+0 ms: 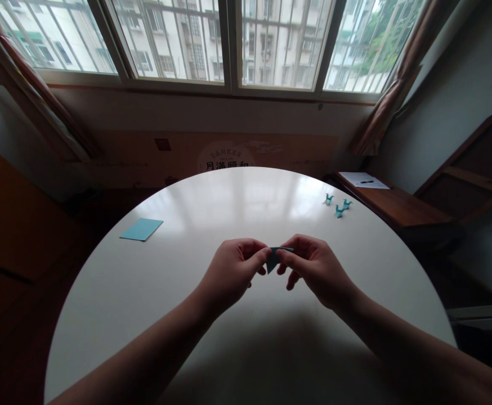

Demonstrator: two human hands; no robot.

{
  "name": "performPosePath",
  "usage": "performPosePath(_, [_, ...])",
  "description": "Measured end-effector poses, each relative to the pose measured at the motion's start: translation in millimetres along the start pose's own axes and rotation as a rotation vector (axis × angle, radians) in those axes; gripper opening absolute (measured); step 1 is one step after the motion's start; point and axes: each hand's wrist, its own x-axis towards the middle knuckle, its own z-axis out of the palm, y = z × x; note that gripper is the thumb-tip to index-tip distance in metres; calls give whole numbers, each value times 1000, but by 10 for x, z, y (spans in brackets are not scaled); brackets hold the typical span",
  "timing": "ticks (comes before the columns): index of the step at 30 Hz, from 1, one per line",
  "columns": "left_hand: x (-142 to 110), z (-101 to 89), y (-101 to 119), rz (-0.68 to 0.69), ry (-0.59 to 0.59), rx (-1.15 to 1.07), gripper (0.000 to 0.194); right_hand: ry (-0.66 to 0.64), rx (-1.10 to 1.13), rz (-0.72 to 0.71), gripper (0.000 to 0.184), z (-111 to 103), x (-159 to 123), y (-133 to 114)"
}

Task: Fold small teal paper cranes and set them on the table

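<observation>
A small folded piece of teal paper point(273, 257) is held between my two hands above the middle of the round white table point(178, 292). My left hand point(234, 269) pinches its left side with thumb and forefinger. My right hand point(313, 267) pinches its right side, the other fingers curled under. The folded paper looks like a dark triangle pointing down. Part of it is hidden behind my fingertips.
A stack of light blue paper sheets point(141, 229) lies on the table's left. Three small teal folded paper figures point(338, 205) stand at the far right. A wooden side table point(392, 205) with a white sheet and pen point(364, 180) is beyond the right edge. Windows face me.
</observation>
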Motion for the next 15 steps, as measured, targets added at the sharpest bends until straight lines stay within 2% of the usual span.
performPosePath(10, [-38,-2,28,94,33,133,20,16,23,36,29,-12,5,-18])
performPosePath(15, [-45,-5,23,177,40,229,21,-66,-40,30,29,-42,10,0])
